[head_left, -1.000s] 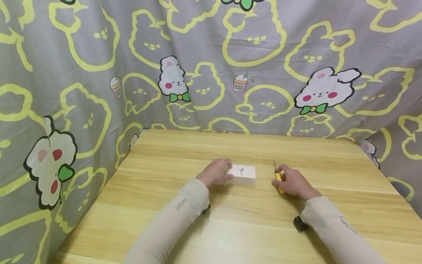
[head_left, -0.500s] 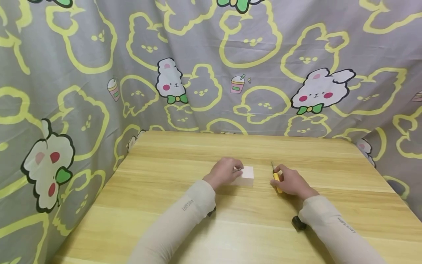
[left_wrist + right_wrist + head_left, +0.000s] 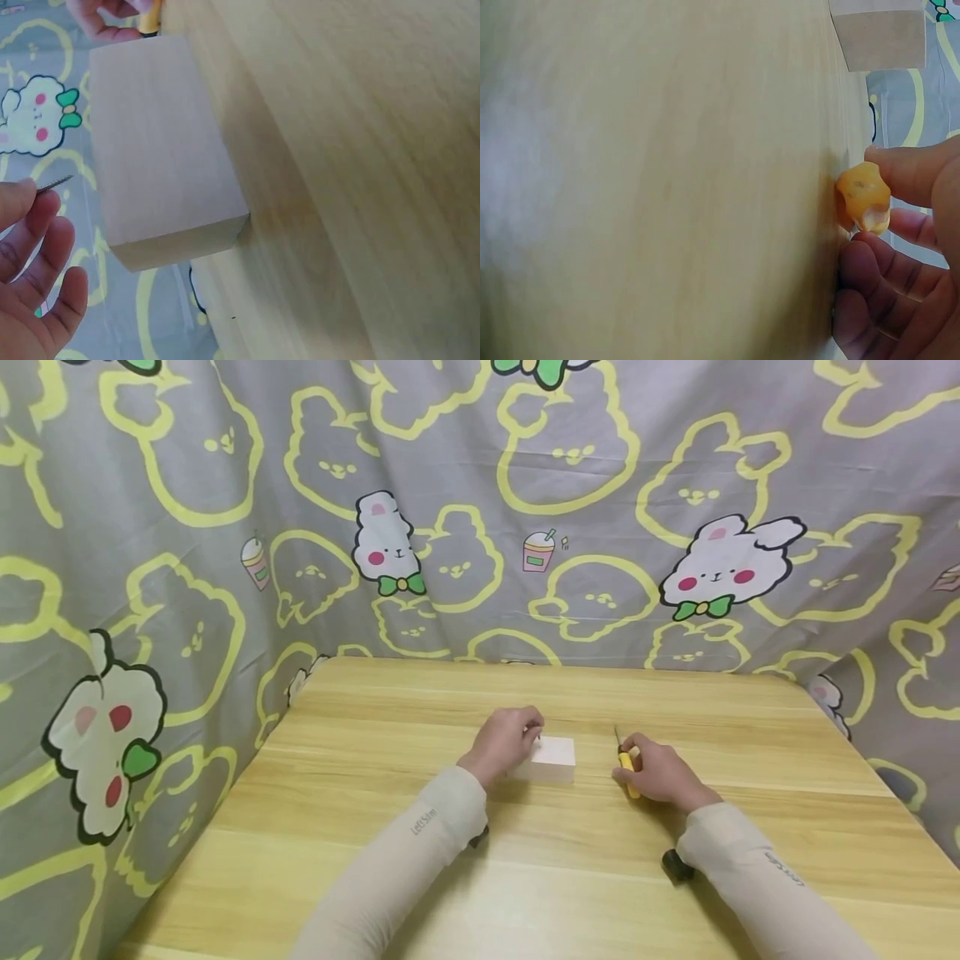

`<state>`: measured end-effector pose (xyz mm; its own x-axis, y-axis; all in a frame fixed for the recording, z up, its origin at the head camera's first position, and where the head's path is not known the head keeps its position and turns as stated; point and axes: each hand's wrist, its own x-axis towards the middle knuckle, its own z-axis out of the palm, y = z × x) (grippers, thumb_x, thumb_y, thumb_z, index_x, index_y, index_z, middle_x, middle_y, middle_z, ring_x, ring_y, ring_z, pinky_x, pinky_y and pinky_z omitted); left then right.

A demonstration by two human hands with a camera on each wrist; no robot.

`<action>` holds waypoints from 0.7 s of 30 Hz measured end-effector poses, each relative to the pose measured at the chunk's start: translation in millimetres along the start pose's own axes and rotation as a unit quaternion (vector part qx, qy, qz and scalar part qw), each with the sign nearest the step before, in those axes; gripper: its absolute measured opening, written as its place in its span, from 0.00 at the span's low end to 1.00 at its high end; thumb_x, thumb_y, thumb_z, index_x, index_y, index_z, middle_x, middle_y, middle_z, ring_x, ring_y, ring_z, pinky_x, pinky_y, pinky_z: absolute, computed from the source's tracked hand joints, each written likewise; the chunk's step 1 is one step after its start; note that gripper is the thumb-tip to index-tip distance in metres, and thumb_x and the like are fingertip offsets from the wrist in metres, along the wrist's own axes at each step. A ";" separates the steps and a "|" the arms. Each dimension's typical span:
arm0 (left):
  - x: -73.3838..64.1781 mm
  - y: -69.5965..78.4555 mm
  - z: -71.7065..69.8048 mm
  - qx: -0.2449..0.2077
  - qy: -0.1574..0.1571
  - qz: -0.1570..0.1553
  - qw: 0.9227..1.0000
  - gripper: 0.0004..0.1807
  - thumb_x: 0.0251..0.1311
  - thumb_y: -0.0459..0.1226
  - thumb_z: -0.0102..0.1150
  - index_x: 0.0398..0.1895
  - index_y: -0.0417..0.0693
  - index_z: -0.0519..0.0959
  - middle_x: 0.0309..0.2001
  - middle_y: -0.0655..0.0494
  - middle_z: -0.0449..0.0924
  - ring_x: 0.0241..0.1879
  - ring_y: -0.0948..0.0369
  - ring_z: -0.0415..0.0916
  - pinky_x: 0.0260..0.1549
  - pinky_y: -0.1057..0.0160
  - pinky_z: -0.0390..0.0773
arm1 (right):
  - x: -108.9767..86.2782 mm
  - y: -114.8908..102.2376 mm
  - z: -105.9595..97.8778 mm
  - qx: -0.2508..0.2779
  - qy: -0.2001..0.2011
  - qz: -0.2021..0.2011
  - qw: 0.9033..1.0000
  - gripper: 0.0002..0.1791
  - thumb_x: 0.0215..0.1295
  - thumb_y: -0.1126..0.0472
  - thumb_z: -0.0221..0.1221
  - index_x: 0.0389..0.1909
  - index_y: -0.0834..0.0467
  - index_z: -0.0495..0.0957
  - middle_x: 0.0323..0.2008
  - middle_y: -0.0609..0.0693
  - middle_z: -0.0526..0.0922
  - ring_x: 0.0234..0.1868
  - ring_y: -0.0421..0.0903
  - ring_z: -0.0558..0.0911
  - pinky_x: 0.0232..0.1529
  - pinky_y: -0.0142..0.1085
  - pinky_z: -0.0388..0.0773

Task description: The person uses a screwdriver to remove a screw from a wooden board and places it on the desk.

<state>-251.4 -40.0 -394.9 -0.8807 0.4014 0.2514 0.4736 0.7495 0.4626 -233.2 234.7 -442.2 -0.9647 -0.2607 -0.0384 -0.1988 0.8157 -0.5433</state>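
A pale wooden block (image 3: 555, 762) lies flat in the middle of the table. Above its left end, my left hand (image 3: 506, 742) pinches a small screw (image 3: 56, 184) between thumb and index finger. The left wrist view shows the screw's threaded, pointed end sticking out, apart from the block, with its head hidden by the fingertips. To the right of the block, my right hand (image 3: 663, 772) holds a screwdriver by its yellow handle (image 3: 864, 195). The screwdriver's thin metal shaft (image 3: 617, 735) points away toward the back of the table.
The wood-grain table (image 3: 420, 693) runs back to a grey curtain (image 3: 465, 468) printed with yellow outlines and white rabbits, which also hangs along the left and right sides. A black wrist device (image 3: 677, 866) sits under the right sleeve.
My left hand has let go of the block's left end, reached over its top, taken the screw that lay there and lifted it slightly. The right hand stays in place with the screwdriver.
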 end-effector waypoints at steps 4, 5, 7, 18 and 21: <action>-0.7 -5.2 -3.7 -0.009 -0.003 -0.012 1.000 0.06 0.66 0.37 0.60 0.42 0.47 0.82 0.40 0.57 0.84 0.41 0.62 0.80 0.42 0.67 0.79 | -0.1 0.3 -0.1 0.000 0.000 0.001 1.000 0.23 0.64 0.54 0.63 0.51 0.63 0.67 0.27 0.51 0.74 0.23 0.45 0.72 0.25 0.38 0.71; -1.1 -7.5 -4.6 -0.011 -0.002 -0.012 1.000 0.06 0.66 0.37 0.60 0.42 0.46 0.82 0.39 0.57 0.84 0.40 0.62 0.80 0.41 0.67 0.79 | -0.1 0.3 -0.1 0.000 0.000 0.000 1.000 0.23 0.64 0.54 0.63 0.51 0.63 0.67 0.27 0.51 0.74 0.22 0.45 0.72 0.24 0.38 0.70; -2.3 -12.2 -6.4 -0.012 0.000 -0.011 1.000 0.06 0.66 0.36 0.59 0.42 0.45 0.82 0.38 0.57 0.84 0.39 0.62 0.80 0.40 0.66 0.79 | -0.3 0.2 -0.2 0.000 0.001 -0.001 1.000 0.23 0.64 0.54 0.63 0.51 0.63 0.68 0.26 0.51 0.74 0.22 0.45 0.72 0.24 0.38 0.70; -15.2 -43.5 -18.4 -0.013 0.002 -0.016 1.000 0.05 0.64 0.30 0.59 0.39 0.40 0.83 0.37 0.52 0.85 0.38 0.58 0.81 0.39 0.62 0.80 | 0.4 1.3 0.0 -0.001 0.001 0.000 1.000 0.23 0.64 0.54 0.63 0.51 0.62 0.67 0.26 0.51 0.74 0.21 0.45 0.72 0.24 0.37 0.70; -21.8 -52.3 -19.5 -0.024 -0.012 -0.020 0.999 0.06 0.62 0.28 0.58 0.38 0.37 0.83 0.37 0.50 0.85 0.39 0.55 0.81 0.41 0.59 0.80 | 0.4 1.8 0.2 -0.002 0.002 -0.003 1.000 0.23 0.64 0.54 0.63 0.51 0.62 0.67 0.25 0.51 0.74 0.21 0.45 0.72 0.24 0.38 0.70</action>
<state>-256.8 -98.2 -408.0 -0.8983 0.3844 0.2127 0.4375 0.7392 0.5119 -233.9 235.9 -443.4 -0.9642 -0.2631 -0.0314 -0.2050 0.8157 -0.5409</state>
